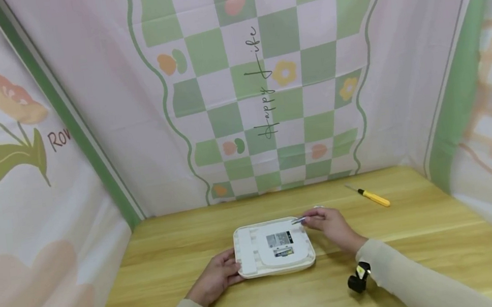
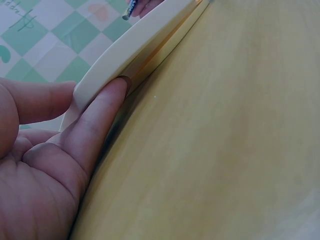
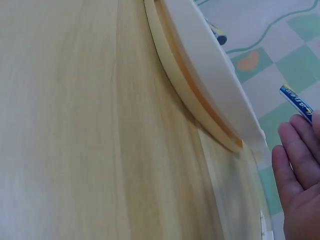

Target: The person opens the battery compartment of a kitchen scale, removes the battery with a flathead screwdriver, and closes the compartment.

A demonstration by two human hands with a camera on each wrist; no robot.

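A white rounded-square device [image 1: 248, 250] lies with its labelled underside up, a small battery compartment [image 1: 284, 252] uncovered in it. One battery [image 1: 282, 253] shows inside the compartment. My left hand [image 1: 219, 274] grips the device's left edge; in the left wrist view the thumb is at the rim of the white casing [image 2: 125, 45] and a finger is beneath it. Between thumb and fingertips, my right hand [image 1: 332, 226] pinches a slim blue-and-silver battery [image 3: 297, 102] above the device's far right corner. In the right wrist view a dark battery end [image 3: 219, 35] sticks up past the casing.
A screwdriver with a yellow handle [image 1: 375, 198] lies on the wooden table [image 1: 182, 233] at the back right. Something small and white [image 1: 319, 207] shows partly behind my right hand. Patterned cloth [image 1: 262, 95] hangs behind the table and at both sides.
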